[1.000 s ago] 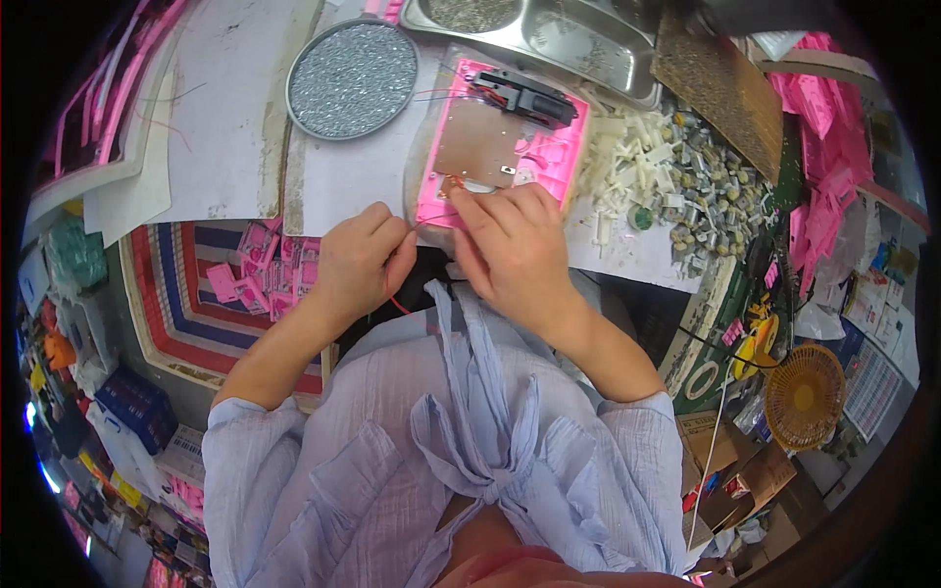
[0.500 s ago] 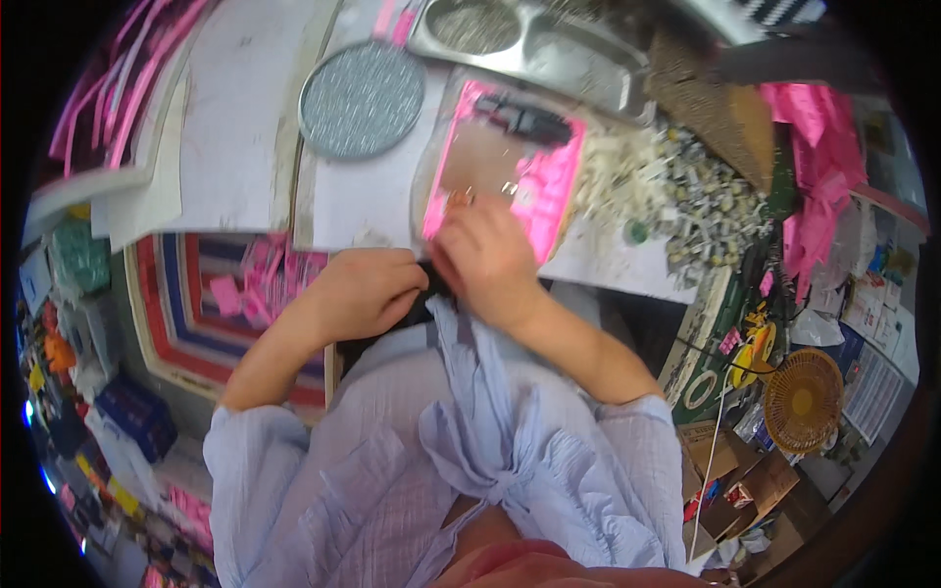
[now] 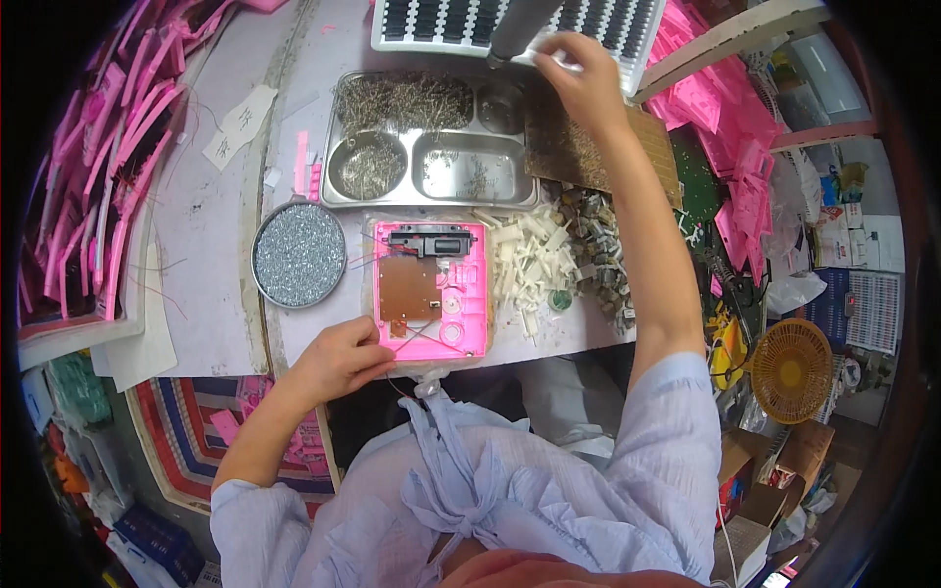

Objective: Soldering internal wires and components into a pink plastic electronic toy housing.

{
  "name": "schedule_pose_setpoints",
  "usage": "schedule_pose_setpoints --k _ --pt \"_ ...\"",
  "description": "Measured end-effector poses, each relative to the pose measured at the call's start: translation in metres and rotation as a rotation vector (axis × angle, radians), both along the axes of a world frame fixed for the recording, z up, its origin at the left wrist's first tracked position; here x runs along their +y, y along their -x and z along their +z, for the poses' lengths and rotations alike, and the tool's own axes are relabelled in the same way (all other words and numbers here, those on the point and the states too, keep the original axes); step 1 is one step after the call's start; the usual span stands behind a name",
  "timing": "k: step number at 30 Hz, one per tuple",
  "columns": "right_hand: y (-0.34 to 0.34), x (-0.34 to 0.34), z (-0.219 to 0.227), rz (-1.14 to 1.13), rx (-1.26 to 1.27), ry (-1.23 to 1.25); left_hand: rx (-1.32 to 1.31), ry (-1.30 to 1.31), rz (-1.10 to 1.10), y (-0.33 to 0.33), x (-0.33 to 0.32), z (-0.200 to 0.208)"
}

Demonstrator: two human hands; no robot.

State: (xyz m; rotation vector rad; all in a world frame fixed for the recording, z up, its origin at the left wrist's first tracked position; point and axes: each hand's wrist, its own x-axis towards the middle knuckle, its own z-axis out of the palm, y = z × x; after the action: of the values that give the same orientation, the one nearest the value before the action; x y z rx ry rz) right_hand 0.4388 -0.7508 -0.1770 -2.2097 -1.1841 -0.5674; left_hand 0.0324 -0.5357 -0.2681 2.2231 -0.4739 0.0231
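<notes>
A pink plastic casing (image 3: 476, 338) lies on the table before me. It holds a brown circuit board (image 3: 412, 286), a black oblong part (image 3: 428, 242) along its far side, and thin wires. At the casing's near left corner my left hand (image 3: 343, 361) is closed, thumb and fingers pinching the edge; whether a wire is also in the grip is hidden. My right hand (image 3: 585, 83) is stretched far forward, fingers bent and apart, with nothing visible in them. Just left of its fingertips hangs a dark grey cylindrical tool (image 3: 521, 29), beside a white tray (image 3: 392, 43) of black parts.
A round dish of small silvery pieces (image 3: 299, 255) sits left of the casing. Behind is a metal compartment tray (image 3: 328, 191) with small metal parts. White plastic pieces (image 3: 524, 250) and small metallic parts (image 3: 598, 245) are heaped at right. Pink casings (image 3: 113, 196) are stacked far left.
My right hand has left the pink casing and reached far forward to the grey tool and white tray. My left hand has come to the casing's near left corner. The view has shifted forward.
</notes>
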Motion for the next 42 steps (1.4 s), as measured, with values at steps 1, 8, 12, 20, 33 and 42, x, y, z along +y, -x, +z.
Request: schedule_pose_setpoints --k 1,8,12,20,33,42 --pt "-0.019 0.011 -0.002 0.044 -0.053 0.014 -0.002 0.009 -0.005 -0.002 -0.001 0.001" --pt "-0.015 0.06 0.02 0.275 -0.272 0.107 0.032 0.022 0.051 0.006 -0.003 0.0" --pt "-0.019 0.069 0.009 0.205 -0.398 0.075 0.039 0.007 0.043 0.005 -0.002 0.002" --pt "-0.058 0.024 -0.02 0.14 -0.053 -0.059 -0.004 0.029 0.06 -0.001 -0.008 0.0" --pt "0.254 -0.053 -0.059 0.404 0.491 0.176 0.056 0.058 0.096 0.005 -0.007 0.002" --pt "0.273 -0.046 -0.057 0.367 0.383 0.133 0.03 0.058 0.12 0.009 -0.008 -0.004"
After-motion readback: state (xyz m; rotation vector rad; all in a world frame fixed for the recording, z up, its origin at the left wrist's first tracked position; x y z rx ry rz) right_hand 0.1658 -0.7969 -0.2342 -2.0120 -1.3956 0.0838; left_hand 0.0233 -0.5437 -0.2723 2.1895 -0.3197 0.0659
